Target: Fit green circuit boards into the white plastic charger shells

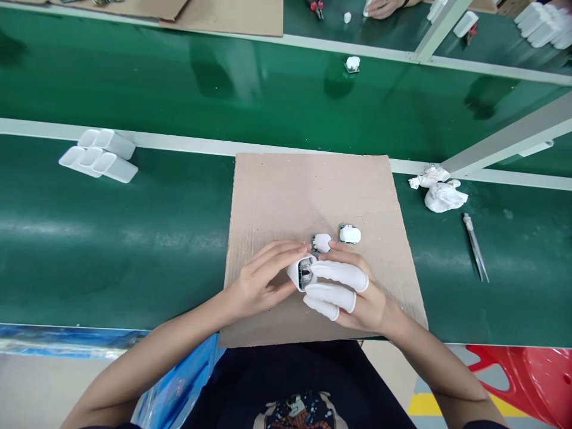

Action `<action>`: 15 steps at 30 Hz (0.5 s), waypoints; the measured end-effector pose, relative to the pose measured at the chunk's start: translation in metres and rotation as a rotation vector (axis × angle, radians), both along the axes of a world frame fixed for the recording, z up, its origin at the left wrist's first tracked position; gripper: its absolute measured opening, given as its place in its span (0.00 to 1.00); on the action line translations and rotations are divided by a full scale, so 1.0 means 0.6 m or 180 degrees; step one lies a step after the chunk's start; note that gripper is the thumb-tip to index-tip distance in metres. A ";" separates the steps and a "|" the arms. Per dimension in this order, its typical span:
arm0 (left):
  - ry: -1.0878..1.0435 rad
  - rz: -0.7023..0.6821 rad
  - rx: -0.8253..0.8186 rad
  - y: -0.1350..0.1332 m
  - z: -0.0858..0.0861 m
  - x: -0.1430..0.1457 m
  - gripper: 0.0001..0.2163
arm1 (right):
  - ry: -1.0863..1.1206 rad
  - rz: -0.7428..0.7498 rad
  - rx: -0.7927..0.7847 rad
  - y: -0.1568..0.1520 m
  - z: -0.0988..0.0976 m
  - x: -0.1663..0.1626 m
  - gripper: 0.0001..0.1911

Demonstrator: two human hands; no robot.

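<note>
A white plastic housing (293,274) is held between my two hands above the cardboard sheet. Its open end faces up, with a dark green circuit board and metal parts visible inside. My left hand (266,280) grips it from the left, fingertips along the rim. From the right, my right hand (357,292) closes on it; three of its fingers wear white finger cots that cover part of the opening. Just beyond the fingertips lie two small circuit boards with white rounded tops, one close (322,242) and one farther right (350,234).
Under my hands lies a cardboard sheet (277,196) on the green table (179,256). White housings (107,156) are grouped at left. Tweezers (475,245) and crumpled white material (442,195) lie at right. Another board (353,64) sits beyond the rail; a co-worker's hand (382,8) shows at the top.
</note>
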State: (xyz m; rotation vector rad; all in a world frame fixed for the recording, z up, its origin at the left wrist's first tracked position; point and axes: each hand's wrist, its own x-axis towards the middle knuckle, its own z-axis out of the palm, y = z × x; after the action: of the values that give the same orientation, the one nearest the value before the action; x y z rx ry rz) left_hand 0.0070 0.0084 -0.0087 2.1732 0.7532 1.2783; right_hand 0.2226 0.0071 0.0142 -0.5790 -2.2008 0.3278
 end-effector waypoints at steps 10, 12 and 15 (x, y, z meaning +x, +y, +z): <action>0.0063 0.0065 0.0071 0.001 0.000 0.001 0.28 | -0.0173 -0.0235 0.0336 0.000 -0.004 -0.006 0.07; 0.0062 0.0058 0.0032 0.002 0.001 0.001 0.28 | -0.0256 -0.0245 0.0371 0.000 -0.005 -0.006 0.07; 0.0050 0.0013 -0.0032 0.003 0.001 0.000 0.26 | -0.0380 -0.0241 0.0351 0.000 -0.004 -0.006 0.08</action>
State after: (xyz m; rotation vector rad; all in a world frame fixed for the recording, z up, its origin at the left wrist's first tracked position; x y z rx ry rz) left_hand 0.0072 0.0102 -0.0084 2.1772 0.7689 1.2583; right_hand 0.2190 0.0069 0.0118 -0.6334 -2.2878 0.1342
